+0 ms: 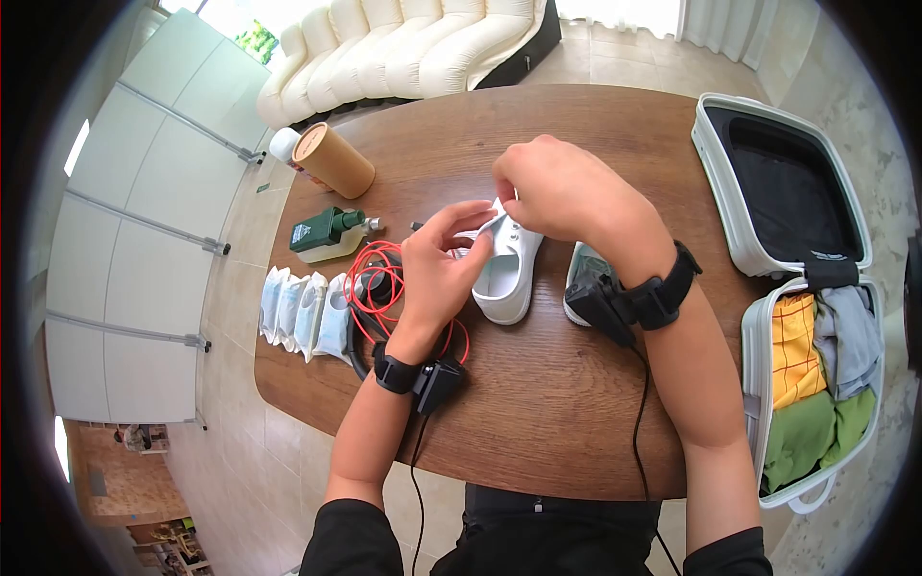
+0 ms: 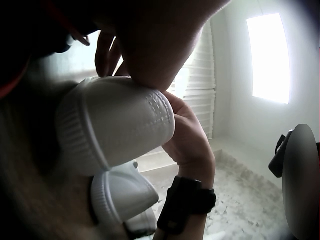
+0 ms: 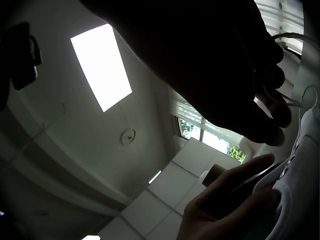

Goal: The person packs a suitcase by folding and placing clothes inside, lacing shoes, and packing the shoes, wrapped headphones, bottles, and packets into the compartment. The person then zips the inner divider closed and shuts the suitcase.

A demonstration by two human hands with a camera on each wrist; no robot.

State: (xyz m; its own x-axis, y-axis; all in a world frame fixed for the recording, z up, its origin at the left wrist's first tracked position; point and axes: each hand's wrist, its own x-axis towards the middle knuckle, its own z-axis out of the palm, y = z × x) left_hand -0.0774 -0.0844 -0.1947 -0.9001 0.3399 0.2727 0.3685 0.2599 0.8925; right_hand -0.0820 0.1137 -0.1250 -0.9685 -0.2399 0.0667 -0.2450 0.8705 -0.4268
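Shoe (image 1: 507, 302): at the middle of the table (image 1: 557, 413), heel toward the person. Left hand (image 1: 437, 254): thumb and fingers narrow, pinching the tongue (image 1: 494, 228). Right hand (image 1: 571, 187): over the toe end, fingers curled; the right wrist view shows a lace (image 3: 290, 35) passing among them. The exact grip is in shadow.

Step in hand, as judged: working the lace at the eyelets. The next move probably calls for steadying the tongue and drawing the lace clear without lifting the shoe.

Clearances: the second shoe (image 2: 125, 192) stands just right, beneath the right wrist; limit low sweeps there. On the left, the red cable (image 1: 379, 246) lies near the left forearm, with packs (image 1: 334, 319) beyond. Bare wood extends from the heel to the near edge, and from the right hand toward the suitcase (image 1: 755, 403) at the right edge.
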